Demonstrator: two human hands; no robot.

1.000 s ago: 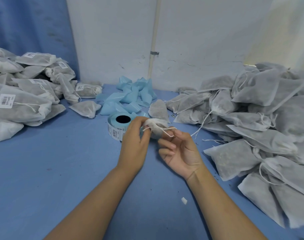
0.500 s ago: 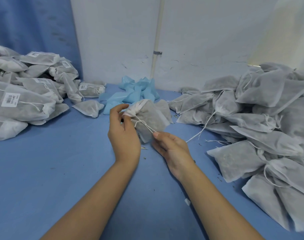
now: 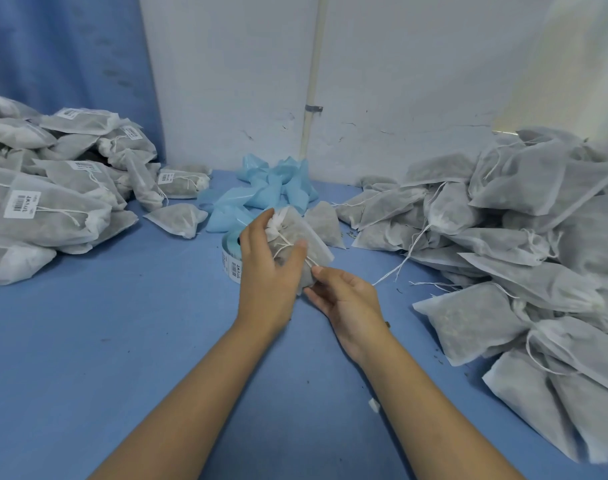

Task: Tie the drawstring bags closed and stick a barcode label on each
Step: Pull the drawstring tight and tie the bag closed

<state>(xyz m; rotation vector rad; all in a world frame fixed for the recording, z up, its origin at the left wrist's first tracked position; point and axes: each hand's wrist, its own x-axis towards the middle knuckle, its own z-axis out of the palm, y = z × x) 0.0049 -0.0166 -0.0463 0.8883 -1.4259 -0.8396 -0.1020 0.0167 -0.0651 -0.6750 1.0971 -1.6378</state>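
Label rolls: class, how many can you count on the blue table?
1. The label roll stands near the middle of the table, just behind the left hand, which covers part of it. Others may lie hidden under the heaped bags.

Drawstring bag [image 3: 304, 242] in left hand [image 3: 266, 271], right hand [image 3: 344, 299] beneath, over label roll [image 3: 231, 259].

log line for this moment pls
left hand: grips bag neck | right hand: fingers at drawstring, supports bag | bag label: none visible | label roll: on table behind left hand
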